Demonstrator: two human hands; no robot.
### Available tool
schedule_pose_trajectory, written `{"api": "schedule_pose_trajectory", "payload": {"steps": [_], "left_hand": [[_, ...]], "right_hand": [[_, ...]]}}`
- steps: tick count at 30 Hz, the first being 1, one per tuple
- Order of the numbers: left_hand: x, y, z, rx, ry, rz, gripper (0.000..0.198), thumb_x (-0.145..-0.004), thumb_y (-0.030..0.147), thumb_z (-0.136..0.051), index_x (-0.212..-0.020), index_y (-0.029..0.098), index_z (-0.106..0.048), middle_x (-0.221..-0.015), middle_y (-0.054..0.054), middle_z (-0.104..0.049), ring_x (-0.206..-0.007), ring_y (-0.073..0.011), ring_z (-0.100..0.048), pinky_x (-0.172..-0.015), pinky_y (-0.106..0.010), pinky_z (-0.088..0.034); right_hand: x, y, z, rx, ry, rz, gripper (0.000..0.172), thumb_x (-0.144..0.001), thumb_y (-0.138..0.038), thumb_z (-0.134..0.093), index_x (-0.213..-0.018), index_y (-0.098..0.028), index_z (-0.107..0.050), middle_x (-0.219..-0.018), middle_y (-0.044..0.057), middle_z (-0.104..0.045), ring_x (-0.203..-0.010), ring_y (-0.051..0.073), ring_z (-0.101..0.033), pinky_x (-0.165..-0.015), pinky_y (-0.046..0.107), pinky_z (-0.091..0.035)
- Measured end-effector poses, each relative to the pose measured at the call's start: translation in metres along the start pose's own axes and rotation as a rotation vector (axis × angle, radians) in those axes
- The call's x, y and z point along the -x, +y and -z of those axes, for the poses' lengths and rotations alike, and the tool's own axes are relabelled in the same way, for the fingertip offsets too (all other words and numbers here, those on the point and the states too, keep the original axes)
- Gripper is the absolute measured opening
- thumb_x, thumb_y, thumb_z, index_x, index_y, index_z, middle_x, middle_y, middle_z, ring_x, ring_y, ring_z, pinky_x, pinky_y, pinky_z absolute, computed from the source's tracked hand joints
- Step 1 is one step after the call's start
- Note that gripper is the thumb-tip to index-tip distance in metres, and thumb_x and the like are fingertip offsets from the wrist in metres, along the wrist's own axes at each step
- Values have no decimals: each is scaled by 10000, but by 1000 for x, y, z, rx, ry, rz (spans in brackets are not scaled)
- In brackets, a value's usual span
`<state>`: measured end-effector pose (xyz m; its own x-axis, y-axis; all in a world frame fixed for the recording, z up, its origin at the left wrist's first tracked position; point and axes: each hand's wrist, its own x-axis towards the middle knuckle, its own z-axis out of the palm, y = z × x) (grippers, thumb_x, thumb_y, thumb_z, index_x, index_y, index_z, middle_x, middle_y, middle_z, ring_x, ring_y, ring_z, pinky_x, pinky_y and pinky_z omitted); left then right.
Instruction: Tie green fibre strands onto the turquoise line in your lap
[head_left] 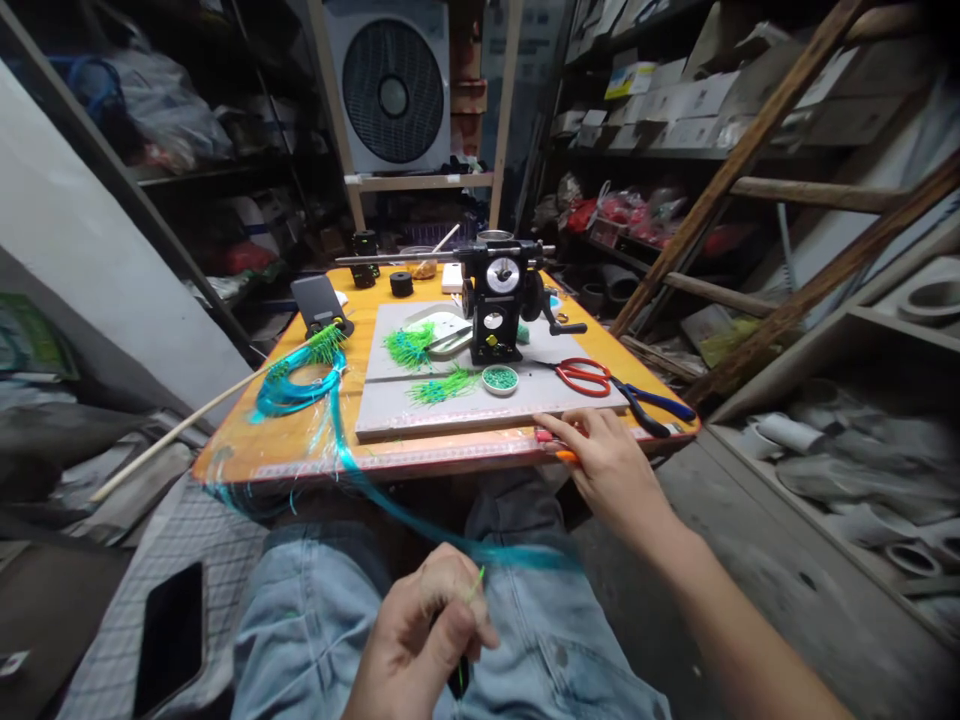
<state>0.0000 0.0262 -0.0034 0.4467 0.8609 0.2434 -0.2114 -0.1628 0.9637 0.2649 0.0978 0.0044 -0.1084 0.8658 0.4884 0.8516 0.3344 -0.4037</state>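
Observation:
Low over my lap, my left hand (431,625) is closed in a pinch around a thin green strand, and a dark object shows below its fingers. My right hand (600,465) is at the table's front edge, its fingers on a small red and orange tool (559,445) partly hidden under them. Behind it lie red-handled scissors (583,376) and blue-handled pliers (660,402). On the grey board (427,412) are green bristly clusters (410,345), a round dish of green beads (500,379) and a black hand-cranked machine (499,300).
A coil of blue strands (296,385) lies at the table's left, trailing over my lap. A long stick (187,420) juts past the left edge. A phone (171,640) rests at lower left. A wooden ladder (739,150) leans at right; a box fan (394,95) stands behind.

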Motion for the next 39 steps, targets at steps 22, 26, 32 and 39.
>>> {"api": "schedule_pose_trajectory", "payload": {"steps": [22,26,32,39], "left_hand": [[-11,-5,-26,631,499,295,300,-866,464,-678,-1032,232,-771,-1351,-84,-622,-1326,-269,-495,-1086,-367,-413],[-13,-9,-26,558,463,272,342,-875,492,-658,-1058,225,-769,-1300,-94,-662,-1267,-274,-552,-1066,-380,-433],[-16,-19,-11,216,461,233,581,-681,480,-848,-1181,227,-694,-1141,-90,-734,-1122,-258,-626,-1000,-360,-442],[-24,-11,-1,-435,457,79,148,-859,241,-683,-716,204,-677,-734,-12,-659,-755,-189,-595,-746,-306,-446]], "right_hand": [[40,-124,-32,-1344,-418,-533,304,-822,-446,-733,-816,-143,-737,-739,30,-660,-637,125,-550,-602,246,-435],[42,-119,-40,-1401,-328,-642,349,-751,-465,-795,-740,-128,-704,-620,-14,-570,-449,39,-323,-417,208,-243],[48,-110,-47,-1401,-121,-764,357,-751,-485,-790,-728,-153,-661,-562,-55,-501,-414,23,-245,-391,192,-165],[46,-95,-49,-1322,-60,-714,301,-786,-436,-781,-743,-152,-690,-578,-42,-499,-442,41,-266,-404,207,-176]]}}
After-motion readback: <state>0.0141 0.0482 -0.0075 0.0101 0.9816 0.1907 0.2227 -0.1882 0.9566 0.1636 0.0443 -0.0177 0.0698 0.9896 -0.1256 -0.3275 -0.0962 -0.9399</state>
